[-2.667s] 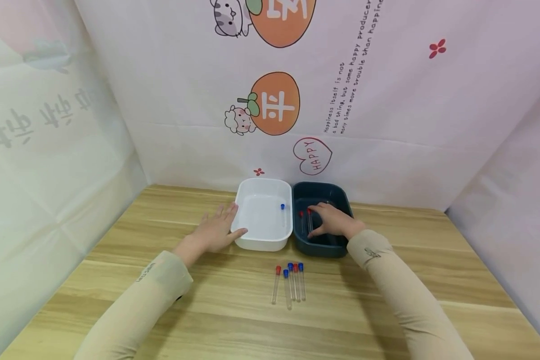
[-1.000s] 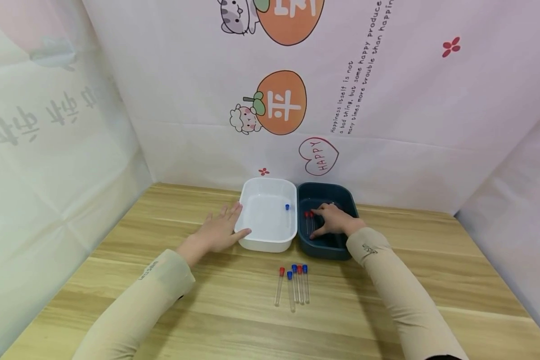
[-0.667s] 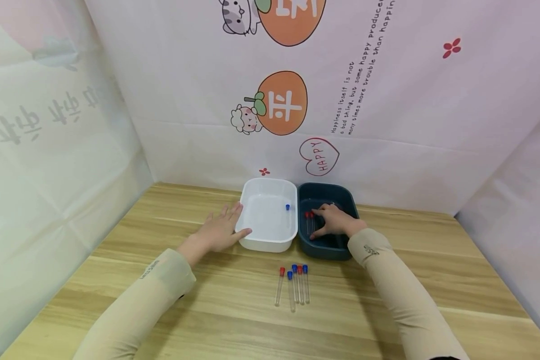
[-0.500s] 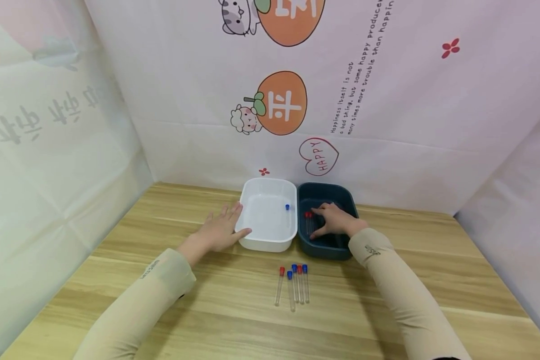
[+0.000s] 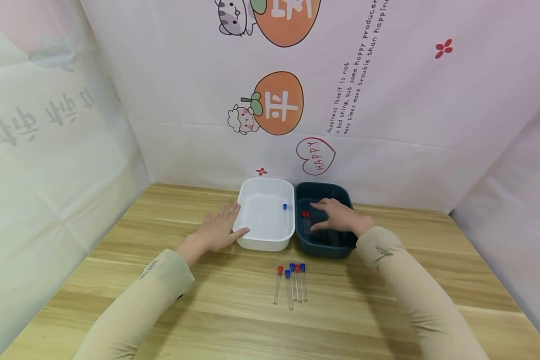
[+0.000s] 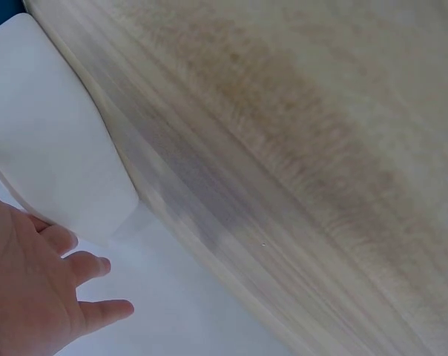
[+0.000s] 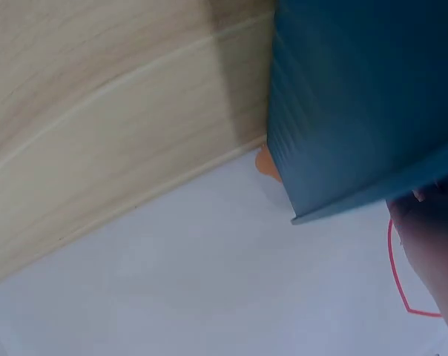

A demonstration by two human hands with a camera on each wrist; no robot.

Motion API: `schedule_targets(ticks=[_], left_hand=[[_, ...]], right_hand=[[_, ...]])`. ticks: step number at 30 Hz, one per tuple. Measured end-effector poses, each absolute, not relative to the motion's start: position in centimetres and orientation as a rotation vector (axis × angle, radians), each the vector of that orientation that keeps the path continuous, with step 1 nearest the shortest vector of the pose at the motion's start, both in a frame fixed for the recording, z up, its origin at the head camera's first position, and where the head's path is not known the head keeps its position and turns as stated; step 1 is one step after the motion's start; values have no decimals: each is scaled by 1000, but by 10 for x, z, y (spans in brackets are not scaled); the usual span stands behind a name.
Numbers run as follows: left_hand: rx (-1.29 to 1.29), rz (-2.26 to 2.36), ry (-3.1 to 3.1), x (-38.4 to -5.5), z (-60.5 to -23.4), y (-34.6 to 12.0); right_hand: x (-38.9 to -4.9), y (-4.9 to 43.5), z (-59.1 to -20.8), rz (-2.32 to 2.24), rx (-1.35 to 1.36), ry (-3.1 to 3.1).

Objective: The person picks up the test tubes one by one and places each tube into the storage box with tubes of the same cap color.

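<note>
My left hand (image 5: 216, 232) rests with spread fingers against the left rim of a white plastic bin (image 5: 264, 245); the left wrist view shows its fingers beside the bin's wall. My right hand (image 5: 342, 219) is inside a dark blue bin (image 5: 326, 251), thumb and fingers spread apart with nothing between them. Just left of its fingertips, two red-capped test tubes (image 5: 306, 222) lie side by side on the bin floor. One blue-capped test tube (image 5: 285, 207) lies in the white bin. In the right wrist view, the bin wall hides most of the right hand (image 7: 435, 237).
Several capped test tubes (image 5: 297, 285), some red and some blue, lie on the wooden table (image 5: 234, 320) in front of the bins. Both bins stand side by side near a printed white cloth backdrop (image 5: 184, 155). Cloth also hangs at both sides.
My right hand has let go of the second red-capped tube, leaving it beside the other, and has drawn back slightly to the right with fingers apart. The left hand stays put.
</note>
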State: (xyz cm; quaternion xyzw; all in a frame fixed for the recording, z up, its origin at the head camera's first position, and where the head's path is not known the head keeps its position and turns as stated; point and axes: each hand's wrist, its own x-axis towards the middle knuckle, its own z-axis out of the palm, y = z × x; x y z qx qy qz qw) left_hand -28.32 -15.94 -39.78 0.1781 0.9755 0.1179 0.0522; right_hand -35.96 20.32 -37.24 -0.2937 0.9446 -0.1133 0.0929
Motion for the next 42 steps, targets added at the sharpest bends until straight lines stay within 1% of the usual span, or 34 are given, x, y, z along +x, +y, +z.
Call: schedule_targets(ticks=[4,14,22,33,42], left_hand=[[537,358,2964,-283,-398,-159],[525,377,2964,-283,-397,-159],[538,363,2974,-284,-398,-160],[557,295,3000,-285,-401,-159],[576,257,3016,-285,-402,-159]], right_hand=[[-355,207,-366,-373,-876,2815],[-345,215,-349,-460,-989,2853],[-330,221,-336,-546,-989,2832],[-299,230,-327,-534,-1030,2879],[-269,229,-335,-657,-1087,2823]])
